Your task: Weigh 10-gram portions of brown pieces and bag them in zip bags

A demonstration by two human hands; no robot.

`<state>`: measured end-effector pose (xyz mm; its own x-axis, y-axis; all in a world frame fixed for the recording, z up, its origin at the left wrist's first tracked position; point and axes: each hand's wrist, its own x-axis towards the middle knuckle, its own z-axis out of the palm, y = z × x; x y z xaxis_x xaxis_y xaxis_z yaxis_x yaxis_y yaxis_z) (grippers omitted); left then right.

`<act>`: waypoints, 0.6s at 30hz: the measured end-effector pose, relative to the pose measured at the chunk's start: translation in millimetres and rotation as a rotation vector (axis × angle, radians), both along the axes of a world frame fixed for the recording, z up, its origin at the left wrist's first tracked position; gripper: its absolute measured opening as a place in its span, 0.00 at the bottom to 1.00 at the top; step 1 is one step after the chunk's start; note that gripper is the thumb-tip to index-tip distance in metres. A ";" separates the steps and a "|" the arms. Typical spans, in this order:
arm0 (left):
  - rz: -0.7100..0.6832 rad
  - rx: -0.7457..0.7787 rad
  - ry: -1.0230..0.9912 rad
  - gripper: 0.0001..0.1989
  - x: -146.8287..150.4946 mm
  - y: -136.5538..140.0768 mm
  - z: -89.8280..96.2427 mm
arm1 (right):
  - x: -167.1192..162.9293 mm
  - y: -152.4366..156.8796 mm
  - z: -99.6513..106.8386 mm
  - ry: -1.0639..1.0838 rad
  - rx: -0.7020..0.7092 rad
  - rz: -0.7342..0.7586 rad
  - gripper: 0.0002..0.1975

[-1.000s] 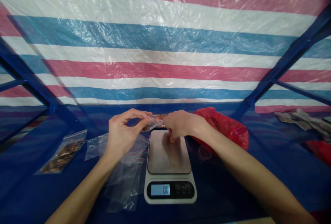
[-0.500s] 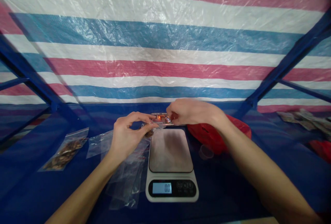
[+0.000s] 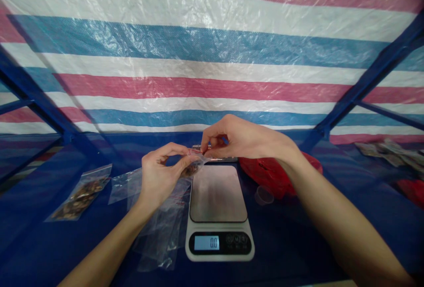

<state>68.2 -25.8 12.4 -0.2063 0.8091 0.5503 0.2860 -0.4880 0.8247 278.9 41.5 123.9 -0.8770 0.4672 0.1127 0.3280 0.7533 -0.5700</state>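
Just above the far left corner of the kitchen scale [image 3: 218, 194], a clear zip bag [image 3: 191, 170] with brown pieces in it is held up. My left hand [image 3: 162, 168] pinches the bag's left top edge between thumb and fingers. At the right end of the same edge, my right hand [image 3: 232, 139] has thumb and fingertips closed on the bag. The scale's metal plate carries nothing, and its display reads 0.0. Behind the hands lies a small metallic-looking object [image 3: 220, 160], mostly covered by my right hand, so its kind is unclear.
A filled zip bag [image 3: 81, 194] of brown pieces lies at the left. Several flat clear bags [image 3: 159, 229] overlap left of the scale. To the right sit a red plastic bag [image 3: 274, 176] and a small clear cup [image 3: 264, 195]. Blue frame bars [image 3: 357, 84] rise at both sides.
My right hand has moved left from the metallic-looking object to the zip bag and now grips its edge. My left hand still holds the bag, and the display stays at 0.0.
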 end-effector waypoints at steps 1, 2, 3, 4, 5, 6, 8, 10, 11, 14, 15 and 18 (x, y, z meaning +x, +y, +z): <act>0.010 -0.005 -0.019 0.06 1.1 0.3 -0.5 | 0.3 0.2 0.0 -0.011 -0.003 -0.004 0.07; 0.016 -0.016 -0.039 0.07 2.3 0.5 -1.2 | 0.4 0.2 0.1 -0.023 -0.011 -0.007 0.07; 0.018 -0.030 -0.061 0.07 3.5 0.6 -2.1 | 0.3 -0.2 0.2 -0.038 -0.023 -0.006 0.08; 0.015 -0.043 -0.082 0.08 4.7 0.5 -3.1 | 0.0 -0.7 0.3 -0.054 -0.033 -0.005 0.08; 0.011 -0.056 -0.100 0.08 5.6 0.3 -4.1 | -0.3 -1.3 0.3 -0.070 -0.039 -0.005 0.09; 0.003 -0.064 -0.115 0.08 6.3 0.0 -4.9 | -0.7 -2.0 0.3 -0.082 -0.038 -0.008 0.09; -0.018 -0.075 -0.139 0.09 6.7 -0.9 -5.9 | -1.0 -3.2 0.6 -0.095 -0.038 -0.024 0.10; -0.043 -0.094 -0.175 0.09 6.3 -1.9 -5.4 | -0.6 -3.8 1.3 -0.090 -0.052 -0.027 0.15; -0.057 -0.102 -0.195 0.10 6.1 -2.3 -4.7 | -0.2 -3.8 1.7 -0.083 -0.062 -0.016 0.18; -0.073 -0.099 -0.235 0.12 6.8 -3.1 -2.3 | 0.8 -2.7 2.6 -0.062 -0.018 0.051 0.16; -0.082 -0.100 -0.239 0.12 7.5 -3.2 -1.8 | 0.8 -2.2 2.6 -0.059 0.027 0.062 0.13; -0.121 -0.115 -0.232 0.13 10.3 -2.8 -2.3 | -0.6 -1.8 1.5 -0.053 0.161 0.044 0.06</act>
